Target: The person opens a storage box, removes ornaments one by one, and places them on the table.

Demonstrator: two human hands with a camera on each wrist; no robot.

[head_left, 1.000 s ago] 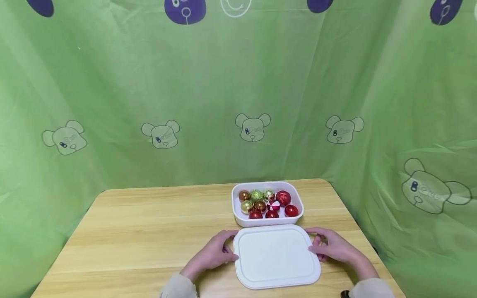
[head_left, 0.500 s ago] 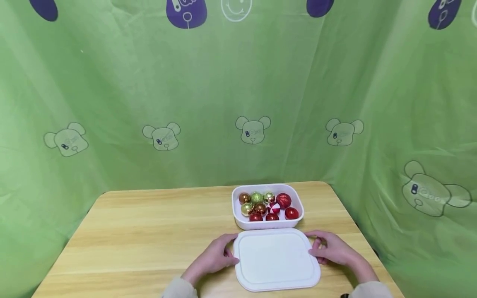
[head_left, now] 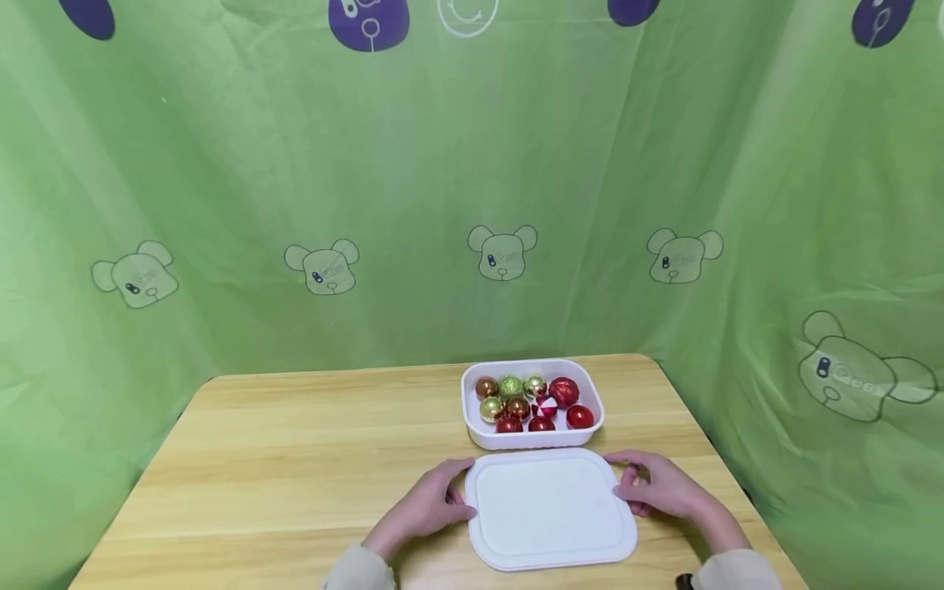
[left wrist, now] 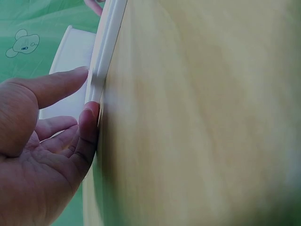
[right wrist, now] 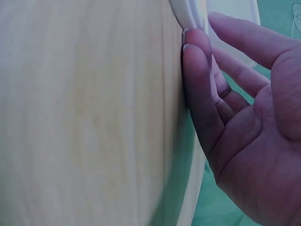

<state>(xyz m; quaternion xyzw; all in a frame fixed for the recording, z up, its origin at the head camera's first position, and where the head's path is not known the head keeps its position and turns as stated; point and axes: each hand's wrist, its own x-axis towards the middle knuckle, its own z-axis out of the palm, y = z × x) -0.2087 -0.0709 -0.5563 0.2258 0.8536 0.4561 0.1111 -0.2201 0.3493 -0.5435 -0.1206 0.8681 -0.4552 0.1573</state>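
A white rectangular lid [head_left: 549, 510] with rounded corners lies at the front right of the table. My left hand [head_left: 433, 501] holds its left edge, and my right hand [head_left: 664, 490] holds the opposite edge. In the left wrist view, the left hand's [left wrist: 37, 141] thumb meets the rim of the lid [left wrist: 104, 56] while a fingertip sits at its underside. Seen from the right wrist, the right hand [right wrist: 256, 108] has curled fingers against the lid [right wrist: 187, 12] and the thumb above. Just behind the lid stands an uncovered white box [head_left: 534, 441] with several shiny baubles [head_left: 518, 409] inside.
The light wooden table [head_left: 295, 459] extends far to the left of the lid. A green curtain [head_left: 413, 164] with bear faces encloses the back and sides. The box stands near the table's back right corner.
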